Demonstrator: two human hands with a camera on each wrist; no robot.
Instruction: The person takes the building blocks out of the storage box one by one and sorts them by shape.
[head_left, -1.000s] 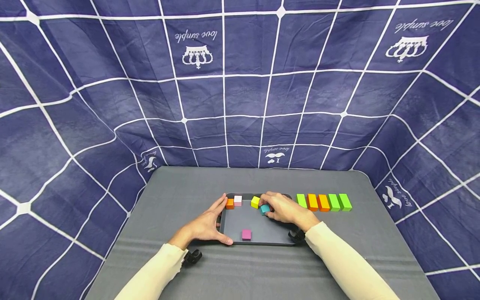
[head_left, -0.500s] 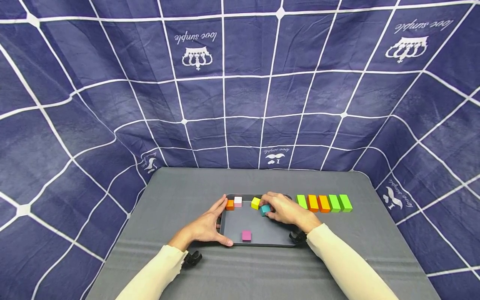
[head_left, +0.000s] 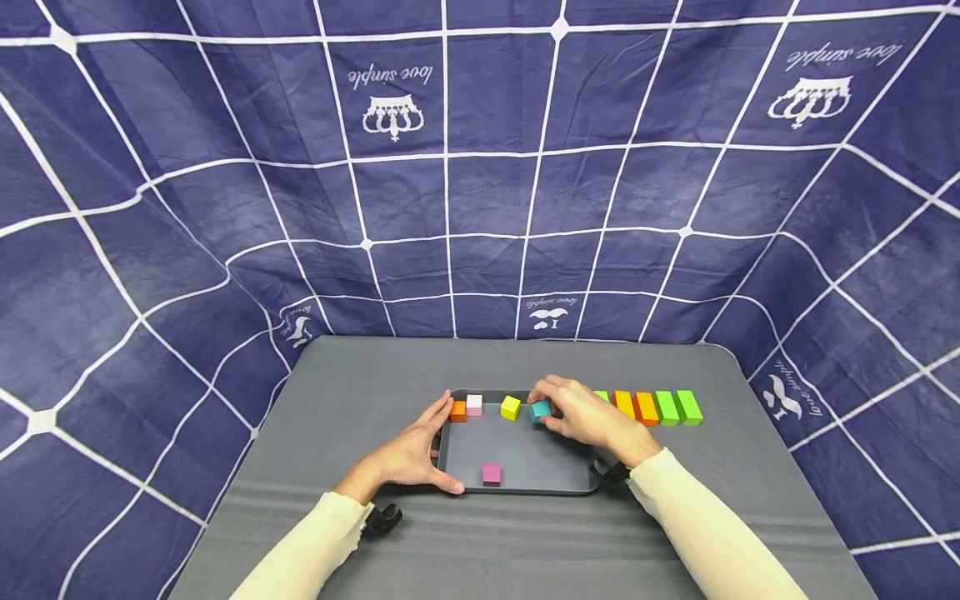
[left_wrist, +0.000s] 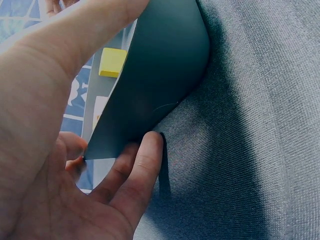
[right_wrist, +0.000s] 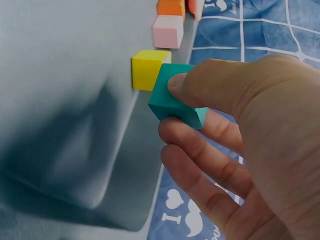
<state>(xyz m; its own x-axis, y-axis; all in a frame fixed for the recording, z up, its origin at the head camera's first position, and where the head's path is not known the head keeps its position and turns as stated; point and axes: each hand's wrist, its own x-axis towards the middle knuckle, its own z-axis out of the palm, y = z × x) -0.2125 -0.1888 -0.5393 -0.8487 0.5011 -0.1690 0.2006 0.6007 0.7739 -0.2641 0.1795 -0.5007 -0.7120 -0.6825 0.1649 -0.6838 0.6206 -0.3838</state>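
A teal cube [head_left: 540, 412] is pinched between the thumb and fingers of my right hand [head_left: 583, 412], at the far right part of a dark grey tray [head_left: 525, 454]. In the right wrist view, a yellow cube [right_wrist: 147, 70] stands close beside the teal one. My left hand [head_left: 408, 457] holds the tray's left end, thumb at the near corner and index finger at the far corner. Its other fingers [left_wrist: 145, 165] reach down against the outside of the tray wall in the left wrist view. Inside the tray, a magenta cube [head_left: 491, 474] lies near the front rim.
An orange cube [head_left: 458, 411] and a pale pink cube [head_left: 474, 405] sit side by side in the tray's far left corner. Right of the tray stands a row of green and orange blocks [head_left: 666, 408], partly behind my right hand. A blue checked cloth [head_left: 487, 192] rises behind the grey table [head_left: 360, 367].
My right hand has moved slightly right and away with the teal cube, which now stands farther from the yellow cube in the head view. The left hand keeps its place on the tray.
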